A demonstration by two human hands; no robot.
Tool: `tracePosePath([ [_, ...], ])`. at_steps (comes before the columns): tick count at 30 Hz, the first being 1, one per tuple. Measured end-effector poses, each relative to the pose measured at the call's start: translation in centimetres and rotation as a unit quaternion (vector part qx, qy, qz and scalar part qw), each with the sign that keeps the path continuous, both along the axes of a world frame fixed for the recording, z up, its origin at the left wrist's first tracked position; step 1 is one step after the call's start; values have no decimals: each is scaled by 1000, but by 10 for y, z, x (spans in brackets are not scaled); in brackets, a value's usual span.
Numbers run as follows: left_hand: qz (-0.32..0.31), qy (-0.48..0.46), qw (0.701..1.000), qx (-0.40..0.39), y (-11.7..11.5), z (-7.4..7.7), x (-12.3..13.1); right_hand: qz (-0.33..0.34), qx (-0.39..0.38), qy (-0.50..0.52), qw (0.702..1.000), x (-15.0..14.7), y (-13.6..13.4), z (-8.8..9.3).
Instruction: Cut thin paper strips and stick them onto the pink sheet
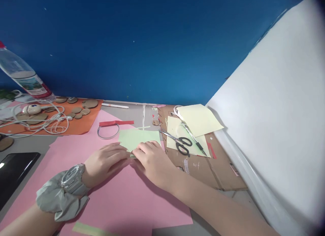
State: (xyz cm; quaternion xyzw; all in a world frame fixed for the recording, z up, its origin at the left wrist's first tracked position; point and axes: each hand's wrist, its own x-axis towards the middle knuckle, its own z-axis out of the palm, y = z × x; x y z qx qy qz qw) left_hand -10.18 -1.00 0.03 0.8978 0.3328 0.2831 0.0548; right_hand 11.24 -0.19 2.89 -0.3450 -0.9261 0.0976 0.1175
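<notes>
Green paper (139,136) lies on pink sheet (122,202), near edge under the fingers. Left hand (108,159) and right hand (152,161) nearly meet there, fingers bunched; cannot tell if either grip pinches or just presses. Watch (72,176) on left wrist. Beyond: red strip (116,123). Right: scissors (177,139), pen (195,138), on pale yellow paper (172,126) over cardboard (223,171). Left: black phone (17,171) on desk (134,112), bottle (30,80) farther back.

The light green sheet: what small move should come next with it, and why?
Probably slide the fingers apart along the near edge of the light green sheet, pressing it flat: the left hand and right hand nearly meet there, a narrow bit of green shows between them, and pink paper lies beneath.
</notes>
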Motion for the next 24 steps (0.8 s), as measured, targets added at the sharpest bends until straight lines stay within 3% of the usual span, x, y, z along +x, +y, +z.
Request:
tracePosePath([
  [8,54,0,997,53,-1,-7,-8,-3,13,-19,1000,5,5,9],
  [17,108,-65,991,-45,1,-1,-7,-15,47,-41,998,14,11,18],
  [24,154,-176,967,-106,-3,-6,-11,-43,-28,3,999,17,16,34],
])
